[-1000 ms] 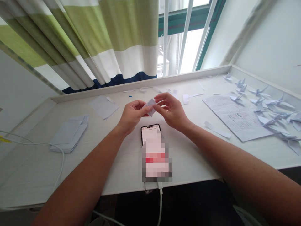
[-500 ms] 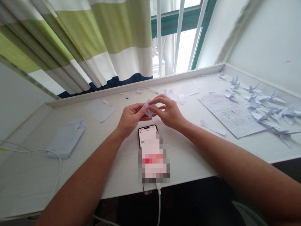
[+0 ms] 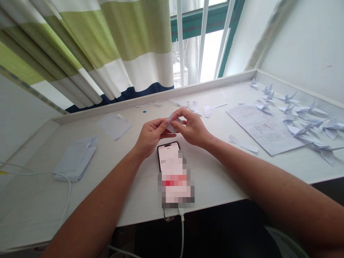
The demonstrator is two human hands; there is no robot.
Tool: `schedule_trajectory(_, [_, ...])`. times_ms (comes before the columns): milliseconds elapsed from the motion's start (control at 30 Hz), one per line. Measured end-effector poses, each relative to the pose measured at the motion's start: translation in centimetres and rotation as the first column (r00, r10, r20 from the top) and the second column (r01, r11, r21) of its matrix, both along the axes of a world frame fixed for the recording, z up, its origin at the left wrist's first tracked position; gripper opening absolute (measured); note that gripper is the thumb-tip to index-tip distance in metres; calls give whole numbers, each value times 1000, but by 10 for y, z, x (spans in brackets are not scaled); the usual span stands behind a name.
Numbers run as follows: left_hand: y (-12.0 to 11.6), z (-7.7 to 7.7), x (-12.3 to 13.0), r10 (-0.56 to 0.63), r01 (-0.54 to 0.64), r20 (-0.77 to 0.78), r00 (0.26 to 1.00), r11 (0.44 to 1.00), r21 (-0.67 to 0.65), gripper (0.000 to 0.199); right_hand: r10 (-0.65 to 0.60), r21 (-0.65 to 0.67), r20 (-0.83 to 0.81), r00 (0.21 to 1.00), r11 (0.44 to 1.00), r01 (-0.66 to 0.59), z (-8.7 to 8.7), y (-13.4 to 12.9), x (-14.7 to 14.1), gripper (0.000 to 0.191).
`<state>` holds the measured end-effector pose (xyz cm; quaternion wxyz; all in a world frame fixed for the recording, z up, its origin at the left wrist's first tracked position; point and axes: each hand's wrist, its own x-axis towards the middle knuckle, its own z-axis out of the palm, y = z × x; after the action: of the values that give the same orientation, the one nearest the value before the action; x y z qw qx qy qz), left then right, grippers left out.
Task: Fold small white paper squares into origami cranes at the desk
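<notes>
A small folded piece of white paper (image 3: 172, 126) is held above the desk, between both hands. My left hand (image 3: 152, 135) pinches its left side with thumb and fingers. On its right side, my right hand (image 3: 192, 128) grips it, the fingers curled over the top and partly hiding the folds. Just below the hands lies a phone (image 3: 168, 157) with its screen lit and mostly blurred out. Several folded paper cranes (image 3: 301, 130) stand at the right of the desk.
A printed sheet (image 3: 264, 130) lies near the cranes. Paper strips (image 3: 243, 144) and scraps are scattered about. At the left are a stack of paper (image 3: 76, 157), loose sheets (image 3: 115, 125) and a white cable (image 3: 68, 190). A raised rim (image 3: 113, 106) runs along the desk's back.
The fingers of my right hand have shifted on the folded paper, and its shape between the hands looks different, with a flap showing at the right. The view has moved slightly.
</notes>
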<state>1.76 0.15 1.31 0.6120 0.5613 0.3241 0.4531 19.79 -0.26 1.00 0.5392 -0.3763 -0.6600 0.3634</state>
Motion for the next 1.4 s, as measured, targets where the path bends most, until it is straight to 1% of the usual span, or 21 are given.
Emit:
schedule_trajectory(167, [-3,1,2,32,-32,-16,999,999,14,44,-3,-6,-9,1000,1000,3,1,0,-1,11])
schedule_trajectory(433, [-7,1,10,182,-178,-48,982,981,81,48,24,-36,-48,999,999,-26,0,2,-4,14])
schedule_trajectory(533, [-7,1,11,207,-201,-48,977,973,113,46,20,-35,-92,996,999,-23,1,1,-4,16])
schedule_trajectory(667, [-4,2,9,243,-240,-18,970,966,97,45,18,-72,-193,981,997,-32,2,0,-2,25])
schedule_trajectory(733, [-3,2,8,258,-255,-20,966,963,82,47,25,-92,-199,980,995,-44,2,0,0,29])
schedule_trajectory(900, [-3,1,9,259,-254,-44,965,963,92,51,51,-91,-151,987,994,-65,-1,3,0,38])
schedule_trajectory(1067, [-5,0,9,176,-169,-55,983,979,114,50,10,-109,-183,983,994,-30,-3,3,-1,48])
schedule_trajectory(1167, [-5,1,9,172,-164,-55,984,979,124,50,15,-114,-205,979,993,-39,-4,4,-2,48])
schedule_trajectory(1267, [-6,1,10,196,-190,-45,980,975,117,49,20,-118,-196,980,992,-44,-5,3,-3,46])
schedule_trajectory(1400, [-3,-1,10,236,-231,-40,971,967,103,48,-16,-97,-150,988,995,1,-4,1,-4,41])
